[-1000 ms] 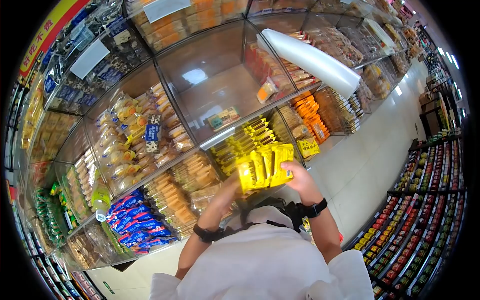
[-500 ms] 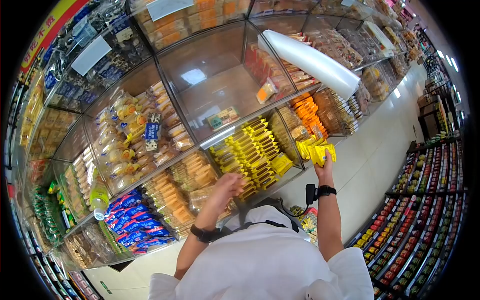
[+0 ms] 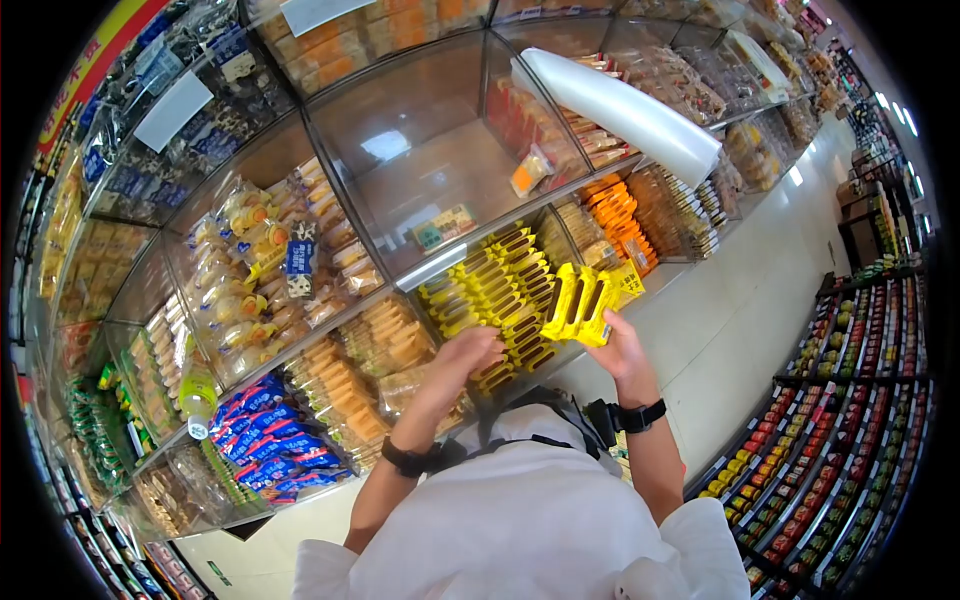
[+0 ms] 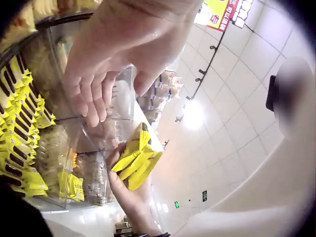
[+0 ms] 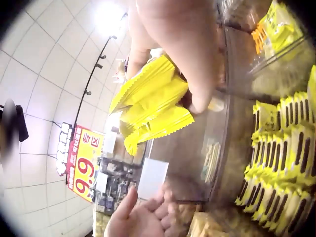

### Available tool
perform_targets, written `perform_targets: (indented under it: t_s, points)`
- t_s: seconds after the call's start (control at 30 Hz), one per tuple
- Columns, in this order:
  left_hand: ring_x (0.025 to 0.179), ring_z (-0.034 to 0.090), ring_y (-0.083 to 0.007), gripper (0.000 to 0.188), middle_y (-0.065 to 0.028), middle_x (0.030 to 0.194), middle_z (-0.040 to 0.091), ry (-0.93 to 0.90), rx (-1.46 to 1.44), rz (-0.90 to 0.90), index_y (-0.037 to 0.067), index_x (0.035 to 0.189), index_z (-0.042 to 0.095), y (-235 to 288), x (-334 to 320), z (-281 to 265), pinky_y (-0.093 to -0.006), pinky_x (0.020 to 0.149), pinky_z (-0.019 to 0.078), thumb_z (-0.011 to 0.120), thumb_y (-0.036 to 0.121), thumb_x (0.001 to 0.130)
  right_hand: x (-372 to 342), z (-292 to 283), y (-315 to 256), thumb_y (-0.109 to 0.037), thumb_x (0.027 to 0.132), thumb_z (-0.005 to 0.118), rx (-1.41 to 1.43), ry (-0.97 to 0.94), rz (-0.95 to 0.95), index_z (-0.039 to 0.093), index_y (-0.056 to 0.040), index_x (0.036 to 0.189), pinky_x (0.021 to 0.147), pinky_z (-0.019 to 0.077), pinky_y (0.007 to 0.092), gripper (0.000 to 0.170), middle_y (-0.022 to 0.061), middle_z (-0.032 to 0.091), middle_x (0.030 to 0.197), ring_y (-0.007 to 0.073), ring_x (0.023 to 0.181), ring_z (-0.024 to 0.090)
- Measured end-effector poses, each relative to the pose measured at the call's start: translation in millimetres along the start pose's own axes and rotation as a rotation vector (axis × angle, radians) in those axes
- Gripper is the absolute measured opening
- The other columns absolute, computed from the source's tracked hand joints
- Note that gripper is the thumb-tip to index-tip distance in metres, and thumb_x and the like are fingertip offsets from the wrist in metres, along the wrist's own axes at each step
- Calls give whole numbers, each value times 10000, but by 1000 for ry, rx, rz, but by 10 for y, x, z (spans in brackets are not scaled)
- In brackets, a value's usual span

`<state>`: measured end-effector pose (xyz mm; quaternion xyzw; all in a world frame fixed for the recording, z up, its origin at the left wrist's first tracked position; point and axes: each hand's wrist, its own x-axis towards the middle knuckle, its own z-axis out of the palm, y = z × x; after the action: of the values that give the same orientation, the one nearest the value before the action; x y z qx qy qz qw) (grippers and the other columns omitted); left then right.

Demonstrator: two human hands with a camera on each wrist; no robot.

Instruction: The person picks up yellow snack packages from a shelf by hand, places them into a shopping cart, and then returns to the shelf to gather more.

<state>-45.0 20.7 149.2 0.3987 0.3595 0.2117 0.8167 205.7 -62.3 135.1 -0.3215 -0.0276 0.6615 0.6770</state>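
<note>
My right hand grips several yellow snack packets, held side by side like a small stack in front of the shelf. In the right wrist view their crimped yellow ends stick out between thumb and fingers. To the left, my left hand holds nothing; its fingers are loosely bent, near the front of a bin of matching yellow packets. From the left wrist view, the left hand hangs above and apart from the held packets.
Clear-walled bins line the shelf. Blue packets and tan wafer-like packs lie left, orange packets right. A roll of plastic bags rests across the upper bins. A bottle stands at the left by the shelf's front edge.
Both hands were on the packets a second ago; then the left let go. The right hand swung out to the right with the packets and has since come back left, nearer the left hand.
</note>
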Motion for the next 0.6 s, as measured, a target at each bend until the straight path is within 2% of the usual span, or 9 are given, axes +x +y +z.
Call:
perform_targets:
  t_s: [0.03, 0.17, 0.27, 0.37, 0.47, 0.5, 0.57, 0.6]
  points:
    - [882, 548, -138, 324, -57, 961, 582, -17, 17, 34, 28, 1107, 488, 71, 4, 54, -270, 790, 415, 474, 273, 896, 0, 61, 45, -90, 784, 568, 17, -20, 4, 432, -37, 1206, 913, 410, 401, 446, 87, 541, 1150, 237, 1035, 537]
    - [859, 538, -123, 378, -85, 950, 568, -11, 102, 142, -34, 1089, 494, 209, 25, 190, -240, 771, 425, 549, 263, 861, -18, 278, 144, -61, 788, 564, -59, -92, 90, 427, -22, 1206, 888, 433, 386, 442, 96, 539, 1150, 232, 1027, 545]
    - [798, 507, -101, 320, -55, 902, 547, -46, 301, 169, -34, 1028, 523, 216, 45, 167, -227, 715, 416, 562, 234, 856, -7, 334, 217, -56, 792, 560, -89, -119, 137, 425, -10, 1203, 883, 437, 375, 435, 100, 545, 1138, 225, 1020, 549]
    - [748, 477, -94, 264, -33, 870, 526, 23, 375, 198, -24, 966, 546, 183, 28, 140, -218, 667, 404, 568, 214, 853, 9, 386, 254, -69, 793, 572, 3, -134, 161, 428, 3, 1197, 875, 442, 372, 434, 106, 548, 1131, 222, 1010, 553]
    - [769, 501, -95, 230, -37, 886, 542, -5, 294, 265, -32, 941, 560, 350, -76, 145, -210, 692, 409, 579, 176, 844, 55, 283, 290, -109, 795, 583, 78, -182, 193, 425, -3, 1203, 887, 430, 388, 449, 109, 538, 1145, 230, 1021, 546]
    - [820, 506, -111, 258, -50, 931, 539, -31, 287, 271, -26, 980, 547, 373, -97, 129, -226, 723, 412, 608, 164, 817, 68, 270, 300, -126, 797, 587, 101, -207, 204, 424, -7, 1206, 893, 425, 395, 456, 110, 534, 1151, 233, 1027, 541]
    - [923, 515, -145, 365, -77, 1022, 533, -84, 274, 286, -13, 1059, 522, 413, -127, 113, -258, 785, 419, 668, 142, 761, 85, 300, 352, -167, 809, 574, 201, -275, 276, 418, -16, 1216, 910, 407, 410, 461, 114, 527, 1161, 238, 1043, 530]
    - [989, 488, -165, 463, -86, 1077, 510, 12, 372, 378, 2, 1109, 492, 471, -147, 166, -278, 824, 407, 699, 130, 715, 98, 332, 382, -188, 815, 567, 250, -309, 311, 416, -20, 1220, 918, 399, 418, 464, 116, 523, 1166, 241, 1050, 525]
